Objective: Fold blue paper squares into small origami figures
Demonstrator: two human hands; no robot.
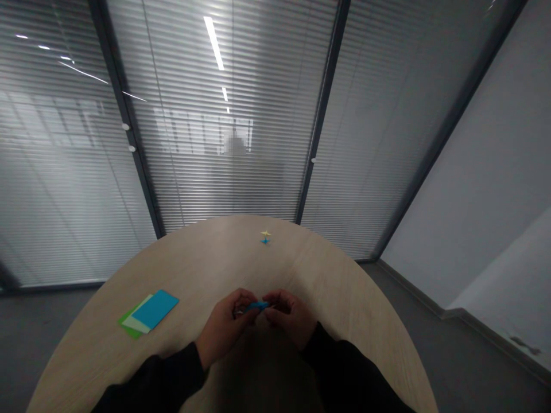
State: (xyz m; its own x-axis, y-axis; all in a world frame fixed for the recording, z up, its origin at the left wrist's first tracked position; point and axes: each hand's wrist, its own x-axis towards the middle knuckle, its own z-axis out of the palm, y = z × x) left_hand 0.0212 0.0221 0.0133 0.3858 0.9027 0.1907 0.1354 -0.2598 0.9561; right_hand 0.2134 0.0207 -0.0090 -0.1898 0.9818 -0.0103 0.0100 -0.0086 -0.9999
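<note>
A small folded piece of blue paper is held between my two hands, above the near middle of the round table. My left hand pinches its left side, thumb in front and fingers curled behind. On the right side, my right hand grips it with thumb and fingertips. The fingers cover much of the paper, so its full shape is hidden. Two small folded paper figures, a yellow one and a blue one, sit close together near the far edge.
To the left on the table lies an overlapping stack of paper sheets: blue, pale green and brighter green. Glass panels with blinds stand behind the table. A white wall rises at the right.
</note>
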